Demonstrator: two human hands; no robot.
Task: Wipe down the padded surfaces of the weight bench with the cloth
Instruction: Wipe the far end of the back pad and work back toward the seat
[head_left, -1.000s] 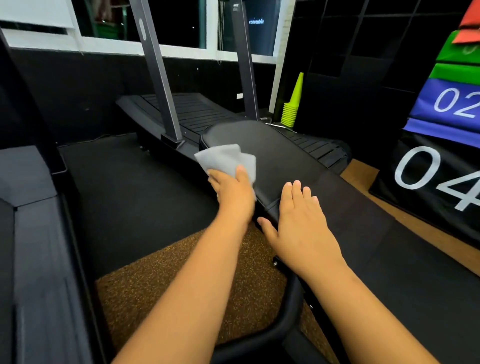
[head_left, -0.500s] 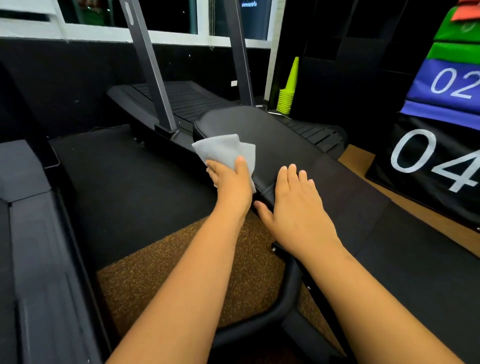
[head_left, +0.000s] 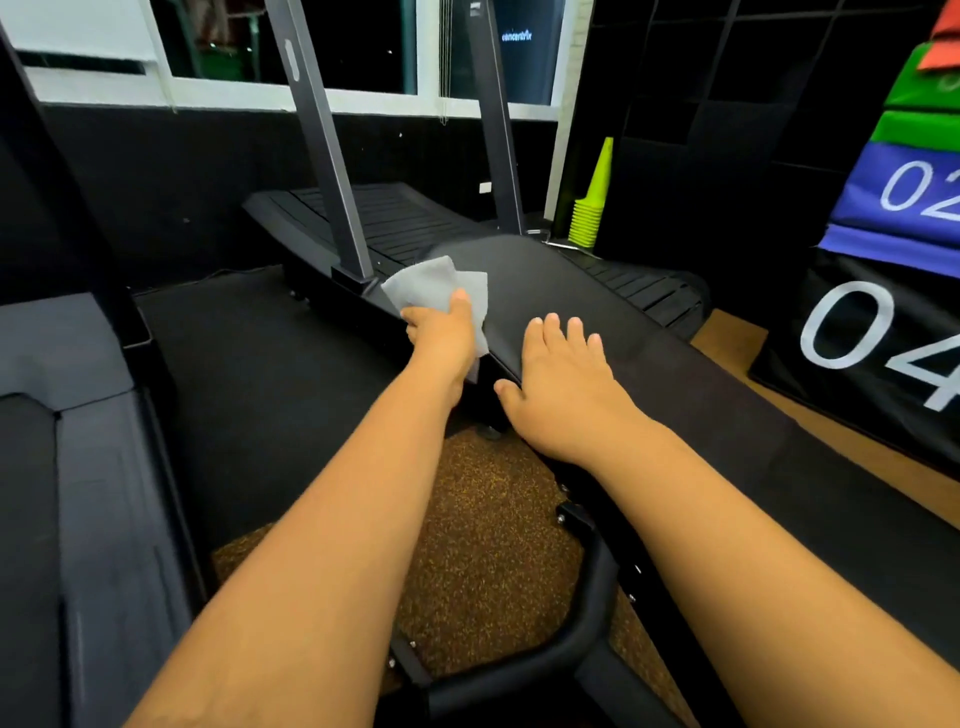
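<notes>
The black padded weight bench (head_left: 550, 280) runs from the lower right up toward the middle of the head view. My left hand (head_left: 441, 335) grips a light grey cloth (head_left: 434, 286) and holds it against the left side edge of the far pad. My right hand (head_left: 561, 384) lies flat on the pad's top with straight fingers, its thumb over the near left edge by the gap between the two pads. The cloth's lower part is hidden behind my left hand.
A black curved treadmill (head_left: 395, 218) with two grey uprights stands just behind the bench. Stacked yellow-green cones (head_left: 592, 202) sit at the back. Numbered soft boxes (head_left: 883, 291) stand on the right. Black mats and brown speckled floor (head_left: 478, 545) lie below; the bench's black frame tube (head_left: 561, 649) curves near me.
My left hand has slid the cloth slightly farther along the pad's left edge. My right hand stays flat on the pad. The head camera has shifted a little.
</notes>
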